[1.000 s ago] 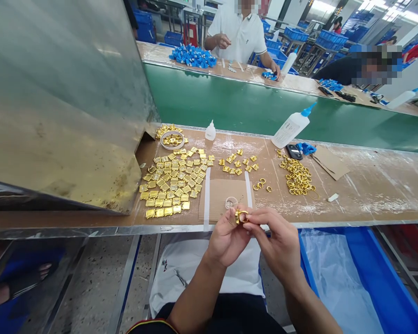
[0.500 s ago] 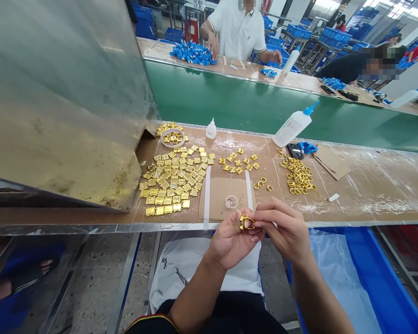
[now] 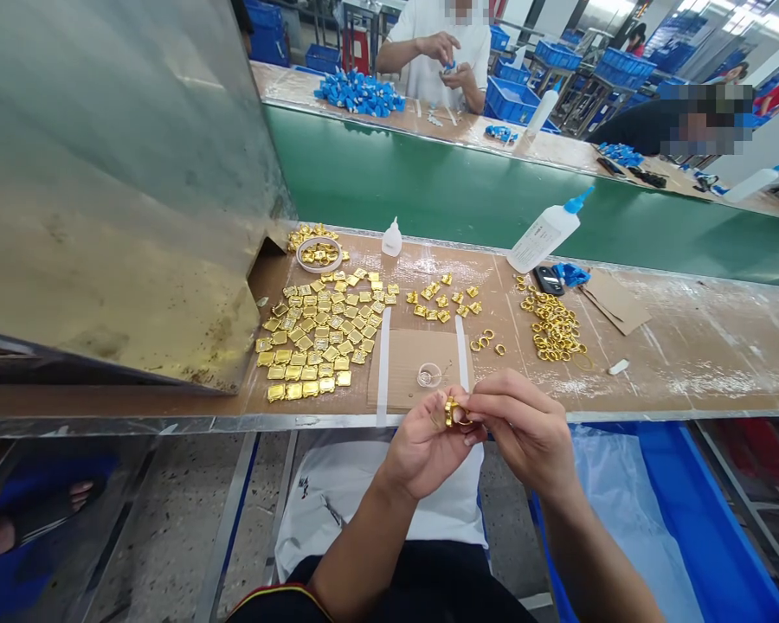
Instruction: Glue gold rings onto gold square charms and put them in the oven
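Observation:
My left hand (image 3: 425, 446) is closed on a small gold ring-like piece (image 3: 451, 412) in front of the bench edge. With thumb and fingers, my right hand (image 3: 525, 428) pinches the right side of that same piece; its fingertips partly hide it. Just beyond my hands, a small clear round dish (image 3: 429, 375) sits on a cardboard pad (image 3: 402, 355) between two white strips. Many flat gold rectangular pieces (image 3: 325, 333) lie to the left. Smaller gold pieces (image 3: 442, 300) are scattered behind the pad, and a heap of gold rings (image 3: 555, 329) lies to the right.
A metal panel (image 3: 117, 190) closes off the left side. Behind the gold pieces stand a small white bottle (image 3: 392, 238) and a large blue-tipped bottle (image 3: 545, 235). A roll of tape (image 3: 299, 256) lies at back left. Across the green divider (image 3: 389, 173), a co-worker handles blue pieces (image 3: 360, 93).
My hands stay nearly where they were, still on the gold piece. Across the divider, the co-worker's hands have come together in front of the chest, holding a small blue thing.

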Available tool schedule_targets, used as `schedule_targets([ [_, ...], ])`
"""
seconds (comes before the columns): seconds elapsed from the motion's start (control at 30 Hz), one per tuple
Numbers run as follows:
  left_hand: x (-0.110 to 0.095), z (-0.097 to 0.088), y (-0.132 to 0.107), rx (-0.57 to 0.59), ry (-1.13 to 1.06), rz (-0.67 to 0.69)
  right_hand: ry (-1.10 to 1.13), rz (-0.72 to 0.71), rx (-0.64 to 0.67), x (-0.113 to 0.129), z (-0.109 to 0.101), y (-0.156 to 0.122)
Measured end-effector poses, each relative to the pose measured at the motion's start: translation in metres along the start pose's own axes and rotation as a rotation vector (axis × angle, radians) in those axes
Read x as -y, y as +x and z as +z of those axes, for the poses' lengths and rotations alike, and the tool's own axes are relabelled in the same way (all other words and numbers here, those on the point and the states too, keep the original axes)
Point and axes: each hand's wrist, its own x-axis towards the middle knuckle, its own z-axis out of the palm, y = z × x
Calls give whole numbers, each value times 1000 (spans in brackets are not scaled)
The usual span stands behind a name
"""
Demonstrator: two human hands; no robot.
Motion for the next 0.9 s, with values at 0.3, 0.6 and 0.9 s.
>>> schedule_targets([
  [0.3,-2,-2,-2,-41,-2,-4,69,82,46,-6,-2,-1],
  [0.6,-3,-2,-4,-28,29,-20,200,34,121,-7,-6,11],
  [0.9,-3,-3,-5,-20,60,-25,139,-16,131,-2,-7,12],
])
